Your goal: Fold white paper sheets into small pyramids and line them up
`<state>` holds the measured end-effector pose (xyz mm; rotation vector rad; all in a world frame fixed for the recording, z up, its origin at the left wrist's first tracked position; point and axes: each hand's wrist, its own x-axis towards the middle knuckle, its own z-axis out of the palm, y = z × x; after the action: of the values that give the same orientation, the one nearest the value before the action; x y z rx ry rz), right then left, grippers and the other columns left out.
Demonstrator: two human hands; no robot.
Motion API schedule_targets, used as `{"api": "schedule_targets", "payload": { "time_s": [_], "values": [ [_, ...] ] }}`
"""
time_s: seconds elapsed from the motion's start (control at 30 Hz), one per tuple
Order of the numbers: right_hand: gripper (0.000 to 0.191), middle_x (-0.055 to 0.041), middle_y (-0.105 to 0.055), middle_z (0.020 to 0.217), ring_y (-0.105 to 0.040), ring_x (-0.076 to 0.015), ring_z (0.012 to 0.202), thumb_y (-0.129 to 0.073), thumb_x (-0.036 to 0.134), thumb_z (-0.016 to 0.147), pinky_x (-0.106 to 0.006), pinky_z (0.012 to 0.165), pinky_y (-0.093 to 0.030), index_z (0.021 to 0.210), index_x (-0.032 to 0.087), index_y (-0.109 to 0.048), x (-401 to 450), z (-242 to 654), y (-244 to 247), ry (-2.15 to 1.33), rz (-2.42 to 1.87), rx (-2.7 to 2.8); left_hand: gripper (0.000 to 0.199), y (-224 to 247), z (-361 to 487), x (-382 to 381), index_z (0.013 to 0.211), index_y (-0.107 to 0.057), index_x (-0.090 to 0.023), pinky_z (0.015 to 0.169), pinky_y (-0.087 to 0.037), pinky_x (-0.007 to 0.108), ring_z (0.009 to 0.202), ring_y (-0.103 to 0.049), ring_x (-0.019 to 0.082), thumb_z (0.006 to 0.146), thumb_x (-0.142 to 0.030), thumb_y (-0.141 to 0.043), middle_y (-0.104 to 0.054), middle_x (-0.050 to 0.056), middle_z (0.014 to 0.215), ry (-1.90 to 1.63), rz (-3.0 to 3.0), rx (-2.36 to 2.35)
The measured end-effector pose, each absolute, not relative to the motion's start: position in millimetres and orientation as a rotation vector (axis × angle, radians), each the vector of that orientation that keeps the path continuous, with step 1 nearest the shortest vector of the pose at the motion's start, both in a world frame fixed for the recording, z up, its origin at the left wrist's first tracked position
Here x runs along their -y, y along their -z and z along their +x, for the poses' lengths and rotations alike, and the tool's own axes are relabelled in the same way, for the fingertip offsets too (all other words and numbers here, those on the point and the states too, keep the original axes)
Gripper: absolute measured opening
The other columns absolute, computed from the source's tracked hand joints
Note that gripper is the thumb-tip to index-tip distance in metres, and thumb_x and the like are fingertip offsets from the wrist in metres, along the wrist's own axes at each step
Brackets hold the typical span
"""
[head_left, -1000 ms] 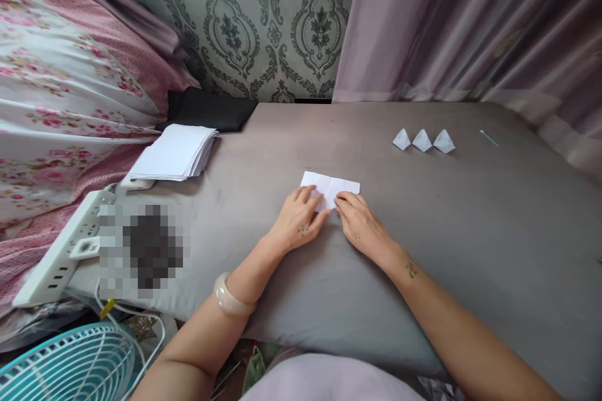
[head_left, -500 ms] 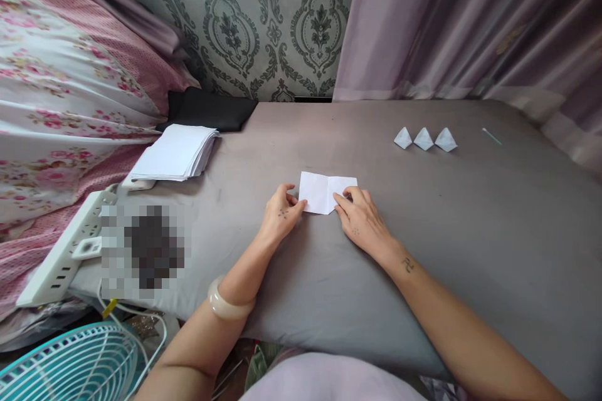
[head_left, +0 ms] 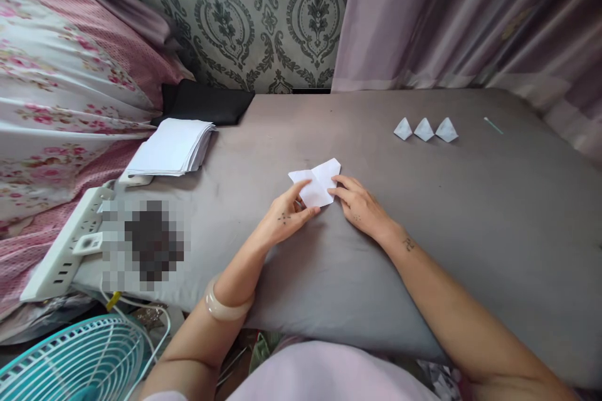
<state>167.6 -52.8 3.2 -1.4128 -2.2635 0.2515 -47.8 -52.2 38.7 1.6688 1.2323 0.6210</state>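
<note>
A small creased sheet of white paper (head_left: 320, 187) sits in front of me on the grey cloth, turned at an angle, with a fold running through its middle. My left hand (head_left: 289, 213) grips its left and near edges, the thumb at the near edge and a finger on top. On the right side, my right hand (head_left: 360, 203) has its thumb and fingertips on the paper's edge. Farther back on the right stand three folded white paper shapes (head_left: 424, 130) in a row.
A stack of white paper (head_left: 172, 147) lies at the left, near a black folder-like item (head_left: 207, 102). Along the left edge are a white power strip (head_left: 70, 244) and a blurred-out dark object (head_left: 155, 241). A turquoise fan (head_left: 79, 357) stands below. A cotton swab (head_left: 493, 124) lies far right.
The paper has turned counterclockwise, its right side now higher and its left corner pointing outward. My left hand has moved right, farther onto the paper. The view has shifted slightly.
</note>
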Motion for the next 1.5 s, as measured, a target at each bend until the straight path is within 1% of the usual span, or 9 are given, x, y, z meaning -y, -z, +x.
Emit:
{"api": "schedule_targets", "payload": {
  "time_s": [0.1,0.33,0.47,0.57,0.7,0.87,1.17,1.3,1.5],
  "values": [
    [0.039,-0.0121,-0.06,0.121,-0.053,-0.0246,0.112,-0.037,0.004,0.089,-0.04,0.093,-0.049,0.112,0.016,-0.067,57.5,166.5,-8.6,-0.202,-1.388,2.353,0.046,-37.3,-54.5,50.0,0.123,-0.058,-0.018,0.067,-0.047,0.027,0.066,-0.051,0.011,0.079,-0.031,-0.064,-0.053,0.003,0.088,-0.428,1.864,-1.185],
    [0.042,-0.0106,-0.062,0.128,-0.054,-0.0244,0.118,-0.039,0.002,0.088,-0.041,0.1,-0.045,0.119,0.015,-0.064,64.5,173.4,-11.4,-0.194,-1.348,2.427,0.042,-34.7,-50.9,51.8,0.114,-0.066,-0.022,0.085,-0.046,0.041,0.101,-0.05,0.025,0.081,-0.007,-0.044,-0.046,0.013,0.11,-0.388,2.55,-1.42],
    [0.043,-0.0109,-0.06,0.131,-0.053,-0.024,0.122,-0.039,0.002,0.088,-0.041,0.102,-0.043,0.12,0.015,-0.064,66.7,175.8,-12.1,-0.214,-1.333,2.438,0.051,-32.8,-48.8,44.3,0.127,-0.058,-0.023,0.099,-0.037,0.049,0.126,-0.037,0.033,0.081,-0.005,-0.044,-0.04,0.015,0.139,-0.268,2.885,-1.206],
    [0.045,-0.0101,-0.06,0.131,-0.053,-0.0239,0.121,-0.039,0.001,0.086,-0.042,0.101,-0.044,0.119,0.017,-0.065,66.7,176.4,-13.8,-0.249,-1.334,2.418,0.054,-29.7,-50.2,36.5,0.132,-0.052,-0.023,0.109,-0.024,0.049,0.136,-0.03,0.029,0.082,-0.002,-0.042,-0.045,0.009,0.143,-0.155,2.983,-0.933],
    [0.046,-0.0068,-0.062,0.128,-0.053,-0.0239,0.119,-0.039,0.002,0.086,-0.044,0.099,-0.044,0.117,0.022,-0.066,62.8,179.8,-13.1,-0.322,-1.344,2.369,0.035,-30.2,-48.5,30.7,0.119,-0.06,-0.025,0.111,-0.011,0.055,0.132,-0.039,0.027,0.093,-0.013,-0.04,-0.062,0.006,0.125,-0.228,2.964,-0.956],
    [0.045,-0.0048,-0.065,0.125,-0.054,-0.0223,0.118,-0.041,0.001,0.083,-0.044,0.1,-0.044,0.112,0.022,-0.068,57.3,185.3,-8.2,-0.413,-1.318,2.298,0.032,-37.3,-43.6,23.7,0.106,-0.065,-0.022,0.107,-0.02,0.046,0.107,-0.058,0.02,0.099,-0.034,-0.037,-0.069,0.006,0.11,-0.257,2.823,-0.898],
    [0.043,-0.0065,-0.066,0.123,-0.057,-0.0223,0.117,-0.044,0.003,0.082,-0.044,0.1,-0.046,0.108,0.024,-0.072,57.0,189.2,-6.8,-0.43,-1.248,2.271,0.024,-35.0,-33.2,3.1,0.091,-0.068,-0.019,0.086,-0.039,0.033,0.083,-0.063,0.018,0.093,-0.033,-0.049,-0.07,0.005,0.089,-0.361,2.545,-1.037],
    [0.045,-0.0055,-0.066,0.124,-0.056,-0.0215,0.118,-0.043,0.002,0.082,-0.045,0.101,-0.045,0.108,0.024,-0.072,55.7,191.2,-6.3,-0.441,-1.244,2.289,0.022,-34.6,-25.4,2.7,0.099,-0.065,-0.02,0.074,-0.042,0.029,0.075,-0.062,0.017,0.088,-0.034,-0.055,-0.069,0.003,0.084,-0.395,2.331,-1.234],
    [0.047,-0.0036,-0.065,0.125,-0.055,-0.021,0.119,-0.042,0.002,0.082,-0.046,0.102,-0.044,0.109,0.027,-0.071,56.0,191.5,-7.5,-0.467,-1.266,2.281,0.019,-30.7,-20.9,5.3,0.099,-0.062,-0.019,0.08,-0.04,0.033,0.081,-0.059,0.019,0.088,-0.029,-0.051,-0.068,0.004,0.092,-0.411,2.239,-1.321]
  ]
}}
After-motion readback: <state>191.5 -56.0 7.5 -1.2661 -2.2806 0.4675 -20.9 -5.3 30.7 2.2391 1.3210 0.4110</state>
